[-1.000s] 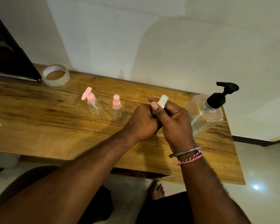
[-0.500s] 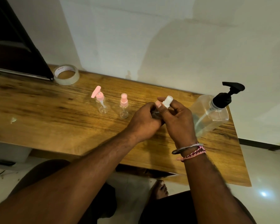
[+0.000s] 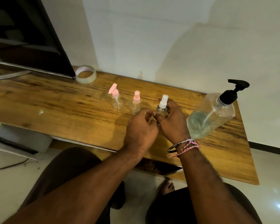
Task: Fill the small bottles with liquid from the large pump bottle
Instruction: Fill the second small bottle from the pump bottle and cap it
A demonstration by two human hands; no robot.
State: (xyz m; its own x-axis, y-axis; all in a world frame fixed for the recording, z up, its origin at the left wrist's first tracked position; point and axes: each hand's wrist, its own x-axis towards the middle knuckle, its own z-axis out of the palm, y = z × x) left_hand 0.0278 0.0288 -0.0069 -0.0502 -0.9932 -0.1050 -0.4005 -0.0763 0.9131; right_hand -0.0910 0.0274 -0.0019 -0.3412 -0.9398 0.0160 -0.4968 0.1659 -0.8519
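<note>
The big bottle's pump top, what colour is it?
Black, on the large pump bottle; the head view shows it.

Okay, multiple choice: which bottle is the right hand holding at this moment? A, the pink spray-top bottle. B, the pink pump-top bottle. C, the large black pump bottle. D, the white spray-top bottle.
D: the right hand is curled round the white spray-top bottle, while both pink-topped bottles and the large pump bottle stand untouched on the wooden table.

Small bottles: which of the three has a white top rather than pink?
The white-topped spray bottle, rightmost of the three, gripped by the right hand. The two bottles left of it have pink tops.
</note>
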